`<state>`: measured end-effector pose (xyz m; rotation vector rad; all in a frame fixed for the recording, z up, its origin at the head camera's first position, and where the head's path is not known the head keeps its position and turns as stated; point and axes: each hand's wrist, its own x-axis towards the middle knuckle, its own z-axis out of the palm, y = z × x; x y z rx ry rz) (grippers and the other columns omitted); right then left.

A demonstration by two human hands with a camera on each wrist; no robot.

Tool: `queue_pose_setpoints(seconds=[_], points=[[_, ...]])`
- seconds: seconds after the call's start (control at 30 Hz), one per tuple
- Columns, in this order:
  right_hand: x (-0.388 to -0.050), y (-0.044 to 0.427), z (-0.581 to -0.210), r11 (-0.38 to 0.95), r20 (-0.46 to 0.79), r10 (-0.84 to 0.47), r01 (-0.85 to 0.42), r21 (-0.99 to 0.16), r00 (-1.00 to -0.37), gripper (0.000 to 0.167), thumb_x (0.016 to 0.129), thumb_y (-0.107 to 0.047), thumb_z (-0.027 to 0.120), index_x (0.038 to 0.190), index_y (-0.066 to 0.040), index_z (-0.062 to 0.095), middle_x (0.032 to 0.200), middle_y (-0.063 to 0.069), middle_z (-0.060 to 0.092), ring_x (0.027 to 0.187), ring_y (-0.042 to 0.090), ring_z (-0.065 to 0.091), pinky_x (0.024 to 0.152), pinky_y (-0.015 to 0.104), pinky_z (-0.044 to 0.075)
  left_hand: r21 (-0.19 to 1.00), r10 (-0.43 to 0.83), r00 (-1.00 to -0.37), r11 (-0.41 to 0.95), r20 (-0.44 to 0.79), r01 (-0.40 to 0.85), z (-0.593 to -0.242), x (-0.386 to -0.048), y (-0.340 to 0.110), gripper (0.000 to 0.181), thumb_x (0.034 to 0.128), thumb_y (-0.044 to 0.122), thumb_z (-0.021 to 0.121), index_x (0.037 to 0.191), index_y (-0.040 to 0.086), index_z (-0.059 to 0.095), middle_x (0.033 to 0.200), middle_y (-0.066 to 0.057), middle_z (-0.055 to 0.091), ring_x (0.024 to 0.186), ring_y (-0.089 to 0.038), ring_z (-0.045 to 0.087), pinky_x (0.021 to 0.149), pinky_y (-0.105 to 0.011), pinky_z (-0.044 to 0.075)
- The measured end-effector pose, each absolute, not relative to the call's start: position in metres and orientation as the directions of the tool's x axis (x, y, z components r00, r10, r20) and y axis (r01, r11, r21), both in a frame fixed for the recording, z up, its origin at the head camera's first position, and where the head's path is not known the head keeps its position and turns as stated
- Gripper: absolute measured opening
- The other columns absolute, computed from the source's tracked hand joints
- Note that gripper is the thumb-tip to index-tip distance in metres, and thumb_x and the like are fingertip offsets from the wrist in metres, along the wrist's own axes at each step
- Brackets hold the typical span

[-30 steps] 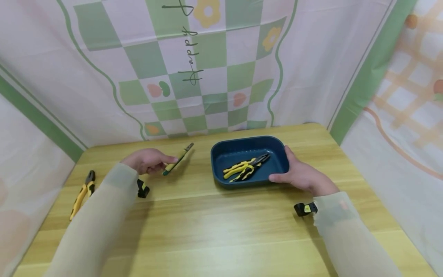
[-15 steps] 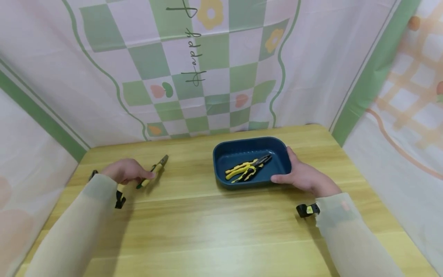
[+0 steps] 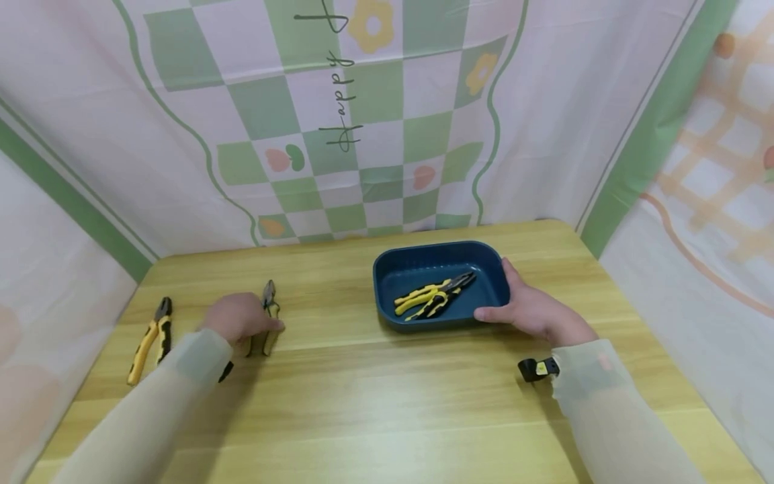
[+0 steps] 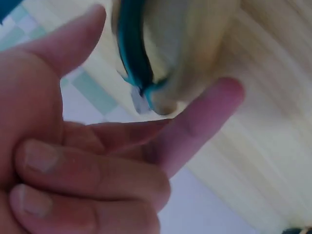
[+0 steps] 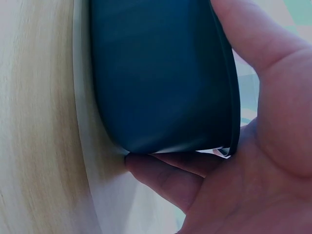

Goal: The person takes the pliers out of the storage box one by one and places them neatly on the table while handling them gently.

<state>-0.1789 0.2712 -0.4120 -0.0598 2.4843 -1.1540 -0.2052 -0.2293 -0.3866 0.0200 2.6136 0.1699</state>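
Note:
In the head view my left hand (image 3: 237, 318) is over a small pair of pliers (image 3: 269, 298) at the left of the table, their jaws pointing away from me. The left wrist view has the thumb and index finger spread apart on either side of the teal and yellow handles (image 4: 132, 46), the other fingers curled in. My right hand (image 3: 538, 309) grips the right end of a dark blue rectangular box (image 3: 379, 286), thumb at the near corner, fingers round the end. Inside the box lie yellow-and-black pliers (image 3: 437, 294).
Another pair of pliers (image 3: 162, 329) with yellow and black handles lies at the table's left edge, beside my left forearm. The wooden table (image 3: 387, 403) ends at a patterned cloth (image 3: 375, 188) behind, with more cloth at both sides.
My left hand has carried the small pliers leftward and towards me, and its thumb and index finger are now apart. The pliers have turned to point away. The right hand stays on the box.

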Motion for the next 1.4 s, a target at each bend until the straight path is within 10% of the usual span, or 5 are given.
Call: queue_pose_setpoints(seconds=[0.27, 0.67, 1.17, 1.4], points=[[-0.180, 0.271, -0.412, 0.651, -0.339, -0.203, 0.132, -0.747, -0.919, 0.135, 0.079, -0.060, 0.078, 0.153, -0.020, -0.028, 0.160, 0.027, -0.013, 0.143, 0.053, 0.004, 0.109, 0.068, 0.012, 0.084, 0.012, -0.904, 0.996, -0.427, -0.026, -0.390, -0.200, -0.218, 0.037, 0.0897, 0.041, 0.072, 0.071, 0.010, 0.066, 0.079, -0.007, 0.063, 0.071, -0.024, 0.057, 0.058, -0.040, 0.049], [-0.180, 0.272, -0.414, 0.654, -0.351, -0.194, 0.145, -0.743, -0.916, 0.136, 0.078, -0.061, 0.077, 0.152, -0.021, -0.029, 0.160, 0.028, -0.012, 0.143, 0.054, 0.004, 0.109, 0.068, 0.012, 0.064, -0.049, -0.893, 0.994, -0.448, -0.086, -0.394, -0.204, -0.241, 0.043, 0.0898, 0.037, 0.073, 0.101, -0.004, 0.071, 0.107, -0.026, 0.065, 0.074, -0.028, 0.058, 0.060, -0.041, 0.049], [-0.180, 0.272, -0.411, 0.660, -0.349, -0.196, 0.140, -0.738, -0.916, 0.131, 0.082, -0.057, 0.076, 0.152, -0.019, -0.029, 0.160, 0.028, -0.011, 0.143, 0.053, 0.004, 0.109, 0.067, 0.011, 0.065, -0.120, -0.871, 0.983, -0.476, -0.171, -0.391, -0.208, -0.293, 0.042, 0.0919, 0.044, 0.069, 0.081, 0.004, 0.068, 0.095, -0.023, 0.064, 0.077, -0.032, 0.057, 0.070, -0.056, 0.048], [-0.180, 0.271, -0.411, 0.650, -0.347, -0.204, 0.138, -0.747, -0.915, 0.132, 0.082, -0.057, 0.076, 0.152, -0.019, -0.029, 0.161, 0.027, -0.013, 0.144, 0.052, 0.002, 0.110, 0.067, 0.011, 0.037, -0.128, -0.877, 0.986, -0.464, -0.164, -0.391, -0.205, -0.308, 0.058, 0.0892, 0.048, 0.071, 0.097, -0.010, 0.067, 0.107, -0.036, 0.061, 0.088, -0.047, 0.060, 0.079, -0.068, 0.045]])
